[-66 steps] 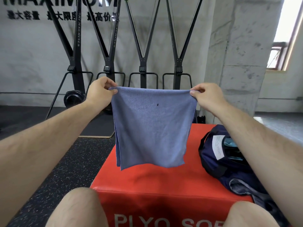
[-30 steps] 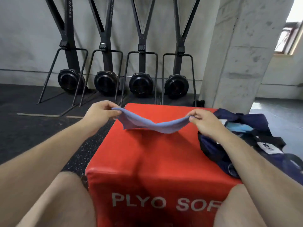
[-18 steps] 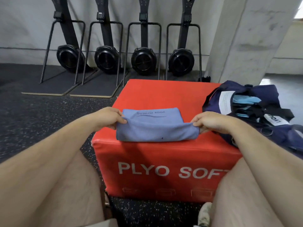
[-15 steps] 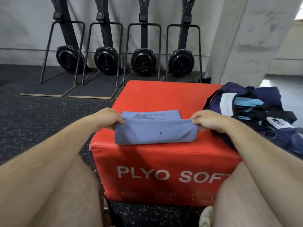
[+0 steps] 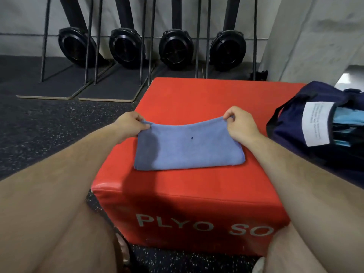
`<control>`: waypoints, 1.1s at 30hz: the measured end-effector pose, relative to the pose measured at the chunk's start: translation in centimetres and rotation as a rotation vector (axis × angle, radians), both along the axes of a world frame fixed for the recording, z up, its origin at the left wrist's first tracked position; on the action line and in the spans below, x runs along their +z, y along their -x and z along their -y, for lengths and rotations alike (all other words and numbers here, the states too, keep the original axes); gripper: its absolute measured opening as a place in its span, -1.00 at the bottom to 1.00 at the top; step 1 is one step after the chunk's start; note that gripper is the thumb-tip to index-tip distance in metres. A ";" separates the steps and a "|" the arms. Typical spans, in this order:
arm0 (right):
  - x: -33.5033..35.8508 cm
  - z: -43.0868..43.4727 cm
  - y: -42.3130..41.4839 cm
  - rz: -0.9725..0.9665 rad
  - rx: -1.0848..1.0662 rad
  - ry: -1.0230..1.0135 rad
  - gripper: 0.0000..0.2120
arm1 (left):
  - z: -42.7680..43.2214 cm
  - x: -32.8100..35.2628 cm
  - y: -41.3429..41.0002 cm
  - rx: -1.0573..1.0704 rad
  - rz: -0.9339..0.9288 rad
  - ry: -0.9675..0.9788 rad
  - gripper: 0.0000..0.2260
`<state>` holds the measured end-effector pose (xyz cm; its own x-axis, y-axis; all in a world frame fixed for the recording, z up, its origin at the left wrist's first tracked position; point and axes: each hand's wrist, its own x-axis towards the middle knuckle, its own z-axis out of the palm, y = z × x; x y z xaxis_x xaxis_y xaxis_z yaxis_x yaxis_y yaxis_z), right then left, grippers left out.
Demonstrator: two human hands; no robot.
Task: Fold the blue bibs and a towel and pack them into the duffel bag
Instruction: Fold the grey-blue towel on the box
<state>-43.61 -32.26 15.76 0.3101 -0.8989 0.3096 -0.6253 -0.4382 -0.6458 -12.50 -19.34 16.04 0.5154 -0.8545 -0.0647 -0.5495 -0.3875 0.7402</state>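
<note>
Head-camera footage, the only view, is filled at its centre by a folded blue terry-cloth towel, which is laid flat on the top of a red padded plyo box whose front face is printed with pale grey letters reading "PLYO SO", the rest being cut off. The towel's far left corner is pinched by the left hand, with the thumb and curled fingers closed on the cloth, and its far right corner is pinched in the same way by the right hand, so that the far edge is held slightly raised between the two hands while the near edge rests on the box. A small dark speck is seen near the middle of the towel. A navy fabric duffel bag is set on the right side of the box, near the right forearm but apart from the towel; its mouth is open, a white printed label is shown on its inner side, and light blue folded cloth is seen inside it. Bare knees are visible at both lower corners. Four black exercise machines with round flywheel housings are lined up against a grey concrete wall behind the box, and a dark speckled rubber floor is spread to the left.
</note>
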 end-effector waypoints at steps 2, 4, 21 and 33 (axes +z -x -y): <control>-0.9 1.0 -0.6 -0.053 0.007 0.024 -0.76 | 1.0 -0.7 -0.6 0.019 0.138 -0.051 -0.86; -1.9 1.4 -1.3 -0.195 -0.017 0.026 -0.80 | 1.7 -1.4 -0.5 0.065 0.327 -0.107 -0.78; -4.8 -7.6 -6.7 -0.654 -0.016 -0.203 -0.43 | 0.8 -4.6 7.3 -0.350 0.580 -0.317 -0.48; -2.8 -4.6 -3.2 -0.733 -0.022 0.176 -0.22 | -0.8 -1.6 9.1 -0.353 0.847 -0.259 -0.60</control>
<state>-40.37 -27.67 13.00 0.4741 -0.8638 0.1704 -0.8779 -0.4785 0.0170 -21.60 -18.51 14.48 0.1929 -0.9812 0.0028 -0.9803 -0.1929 -0.0430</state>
